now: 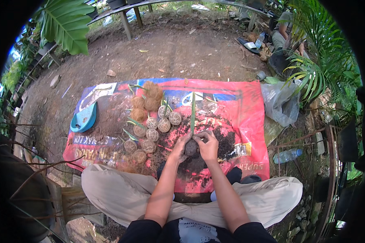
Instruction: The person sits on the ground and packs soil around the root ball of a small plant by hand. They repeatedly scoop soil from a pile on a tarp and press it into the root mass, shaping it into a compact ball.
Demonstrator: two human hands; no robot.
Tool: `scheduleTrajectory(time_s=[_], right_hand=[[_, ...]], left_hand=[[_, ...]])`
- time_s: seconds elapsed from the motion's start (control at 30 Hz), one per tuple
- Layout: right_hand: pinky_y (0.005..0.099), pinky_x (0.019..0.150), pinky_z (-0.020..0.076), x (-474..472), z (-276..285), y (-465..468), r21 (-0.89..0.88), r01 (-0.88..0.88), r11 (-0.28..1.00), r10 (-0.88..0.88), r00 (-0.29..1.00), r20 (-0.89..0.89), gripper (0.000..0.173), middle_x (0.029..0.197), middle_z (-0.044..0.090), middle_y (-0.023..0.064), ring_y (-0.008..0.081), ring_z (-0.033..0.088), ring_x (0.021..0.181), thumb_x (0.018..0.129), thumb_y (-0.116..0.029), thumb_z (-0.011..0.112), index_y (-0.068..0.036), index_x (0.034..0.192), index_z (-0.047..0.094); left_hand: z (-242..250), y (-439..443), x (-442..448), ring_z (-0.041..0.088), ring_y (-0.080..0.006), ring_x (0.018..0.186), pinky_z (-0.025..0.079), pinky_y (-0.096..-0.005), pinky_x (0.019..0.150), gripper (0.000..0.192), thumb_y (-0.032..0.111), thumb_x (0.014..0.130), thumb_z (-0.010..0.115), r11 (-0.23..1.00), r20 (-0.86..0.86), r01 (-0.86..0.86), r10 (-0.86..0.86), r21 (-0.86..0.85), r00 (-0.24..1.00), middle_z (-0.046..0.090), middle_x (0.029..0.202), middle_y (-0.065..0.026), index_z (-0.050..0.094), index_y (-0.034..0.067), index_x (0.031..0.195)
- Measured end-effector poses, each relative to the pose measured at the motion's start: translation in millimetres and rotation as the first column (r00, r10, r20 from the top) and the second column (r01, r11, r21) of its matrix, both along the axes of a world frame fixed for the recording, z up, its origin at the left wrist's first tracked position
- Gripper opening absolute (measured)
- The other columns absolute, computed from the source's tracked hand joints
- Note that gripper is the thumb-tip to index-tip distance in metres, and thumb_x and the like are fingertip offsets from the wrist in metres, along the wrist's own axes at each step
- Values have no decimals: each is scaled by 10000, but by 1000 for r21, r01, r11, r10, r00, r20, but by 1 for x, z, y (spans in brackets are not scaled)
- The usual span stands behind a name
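Between my left hand [181, 146] and my right hand [207, 145] is a dark ball of soil [191, 148], held from both sides. A long green leaf [193, 112] stands upright from its top, where my fingers meet. Loose dark soil [223, 136] lies under and around my hands on a red and blue plastic sheet [249, 106]. Left of my hands sit several string-wrapped balls [152, 135], some with green leaves sticking out. Behind them is a group of brown fibre balls [153, 103].
A turquoise plastic scoop-like container [84, 118] sits at the sheet's left. Brown fibre litters the sheet near my left knee. To the right are a clear plastic bag [281, 103] and a plastic bottle [287, 155]. Another person [284, 33] sits at the upper right, behind palm leaves.
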State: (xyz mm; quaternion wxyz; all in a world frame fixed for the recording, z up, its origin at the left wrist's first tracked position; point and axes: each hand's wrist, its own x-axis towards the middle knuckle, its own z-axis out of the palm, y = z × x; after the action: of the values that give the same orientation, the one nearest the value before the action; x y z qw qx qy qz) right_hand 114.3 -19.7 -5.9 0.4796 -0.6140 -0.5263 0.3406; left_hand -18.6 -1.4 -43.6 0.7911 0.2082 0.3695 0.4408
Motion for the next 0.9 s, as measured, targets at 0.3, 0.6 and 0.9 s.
scheduleTrajectory(time_s=[0.3, 0.6, 0.9], right_hand=[[261, 837, 458, 20, -19, 16, -213, 88, 973, -197, 797, -571, 220, 1029, 641, 75, 114, 584, 953, 923, -100, 591, 48, 1086, 603], [376, 915, 426, -5, -24, 1, -275, -213, 937, -45, 711, -702, 445, 1211, 592, 37, 186, 554, 1097, 879, -193, 661, -90, 1290, 528], [619, 921, 378, -20, -28, -11, -328, -506, 798, -155, 354, -922, 493, 1289, 505, 40, 216, 487, 1196, 888, -297, 628, -216, 1341, 451]], left_hand=[[0, -1, -5, 635, -187, 703, 545, -325, 611, 206, 194, 894, 605, 999, 85, -45, 46, -5, 995, 618, 821, -61, 574, 23, 1005], [-8, 2, -12, 621, -188, 741, 525, -315, 669, 172, 151, 857, 597, 979, 184, -185, 199, -91, 963, 620, 841, -68, 587, 21, 968], [4, -7, -7, 622, -183, 746, 523, -317, 701, 213, 231, 910, 572, 988, 209, -147, 133, 56, 969, 625, 839, -67, 600, 20, 929]])
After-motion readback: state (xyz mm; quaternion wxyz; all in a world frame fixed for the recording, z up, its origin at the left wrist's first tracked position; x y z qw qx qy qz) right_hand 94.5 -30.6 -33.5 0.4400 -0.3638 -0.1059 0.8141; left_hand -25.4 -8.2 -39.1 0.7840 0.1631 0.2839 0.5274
